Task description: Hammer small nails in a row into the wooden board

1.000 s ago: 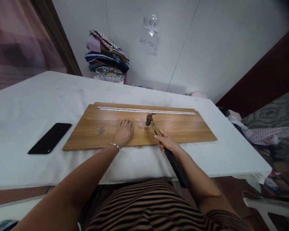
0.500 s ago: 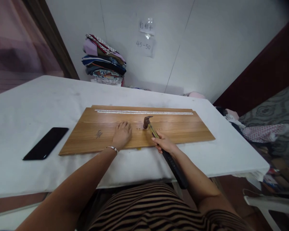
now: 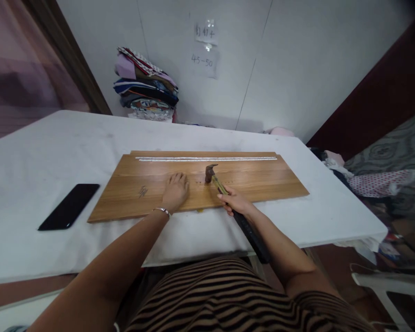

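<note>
The wooden board (image 3: 263,180) lies flat on the white-covered table (image 3: 90,138), long side toward the person. The right hand (image 3: 237,203), above the board's front edge right of its middle, has its fingers wrapped around the shaft of a claw hammer (image 3: 244,226). The hammer's head is over the middle of the board, its black grip slanting back past the board's front edge; whether the head touches the wood cannot be told. The left hand (image 3: 175,192) rests palm down on the board, left of its middle, fingers extended and grasping nothing. Small dark specks (image 3: 230,182) run in a row across the board's middle. A few loose nails (image 3: 143,191) lie on the board's left part, and two white strips (image 3: 207,159) run along its far side. Left of the board lies a black phone (image 3: 69,207); beyond it stands a stack of folded cloth (image 3: 147,85).
</note>
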Action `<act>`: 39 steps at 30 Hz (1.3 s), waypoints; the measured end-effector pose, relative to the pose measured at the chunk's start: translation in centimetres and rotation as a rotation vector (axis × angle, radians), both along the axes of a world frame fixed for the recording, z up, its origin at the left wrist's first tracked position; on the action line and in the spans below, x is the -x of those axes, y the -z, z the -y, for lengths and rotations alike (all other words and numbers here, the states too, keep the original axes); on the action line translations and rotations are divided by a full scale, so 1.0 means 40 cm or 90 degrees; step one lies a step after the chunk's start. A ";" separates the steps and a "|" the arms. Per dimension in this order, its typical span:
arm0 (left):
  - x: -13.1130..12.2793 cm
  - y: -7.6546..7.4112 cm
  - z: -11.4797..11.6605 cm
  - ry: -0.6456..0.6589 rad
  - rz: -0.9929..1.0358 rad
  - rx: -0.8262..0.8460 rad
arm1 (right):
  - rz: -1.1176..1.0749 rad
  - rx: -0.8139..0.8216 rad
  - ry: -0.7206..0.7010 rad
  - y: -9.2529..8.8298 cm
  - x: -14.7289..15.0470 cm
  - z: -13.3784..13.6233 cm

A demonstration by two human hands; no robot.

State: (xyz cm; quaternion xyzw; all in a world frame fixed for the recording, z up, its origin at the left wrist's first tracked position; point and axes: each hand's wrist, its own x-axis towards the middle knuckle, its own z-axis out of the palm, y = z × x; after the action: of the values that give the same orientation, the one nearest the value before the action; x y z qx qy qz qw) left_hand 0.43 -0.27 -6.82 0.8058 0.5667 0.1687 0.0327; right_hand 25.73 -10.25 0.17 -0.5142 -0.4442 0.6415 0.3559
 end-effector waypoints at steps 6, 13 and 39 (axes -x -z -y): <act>0.002 0.002 -0.001 0.004 0.003 -0.012 | -0.006 -0.014 -0.004 -0.006 -0.001 0.003; 0.000 0.004 -0.001 0.004 0.017 -0.013 | 0.001 0.006 -0.007 -0.008 0.004 0.003; 0.001 0.008 -0.004 0.007 -0.008 -0.004 | 0.011 -0.006 -0.012 -0.006 -0.002 0.000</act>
State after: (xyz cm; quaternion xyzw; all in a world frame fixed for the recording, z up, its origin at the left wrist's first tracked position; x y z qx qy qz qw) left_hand 0.38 -0.12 -7.15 0.8100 0.5621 0.1650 0.0272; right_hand 25.80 -10.27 0.40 -0.5136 -0.4554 0.6383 0.3484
